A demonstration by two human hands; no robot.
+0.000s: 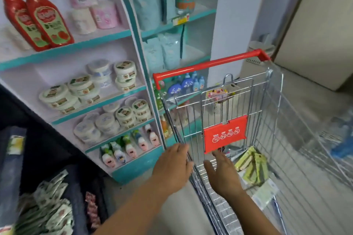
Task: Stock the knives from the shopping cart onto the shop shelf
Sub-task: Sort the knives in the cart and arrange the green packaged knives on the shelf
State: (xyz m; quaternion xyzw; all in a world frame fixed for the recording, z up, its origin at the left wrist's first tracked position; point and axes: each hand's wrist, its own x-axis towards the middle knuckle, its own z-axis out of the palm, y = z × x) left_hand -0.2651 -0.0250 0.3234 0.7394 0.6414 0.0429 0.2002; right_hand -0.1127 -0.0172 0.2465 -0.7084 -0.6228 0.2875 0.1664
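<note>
A wire shopping cart [267,139] with a red handle [210,63] and a red child-seat flap [225,133] stands in front of me. Green-packaged items [252,166], which may be the knife packs, lie on the cart floor at the right. My left hand [172,162] rests with its fingers over the cart's left rim. My right hand [222,171] reaches inside the cart, fingers spread, holding nothing, just below the red flap. The white and teal shop shelf [122,89] stands to the left of the cart.
The shelf holds ketchup bottles [38,17], white tubs [84,87], small bottles [129,149] and blue bags [160,51]. A dark bin with sachets [47,206] sits at lower left. A second wire cart [334,139] stands at the right.
</note>
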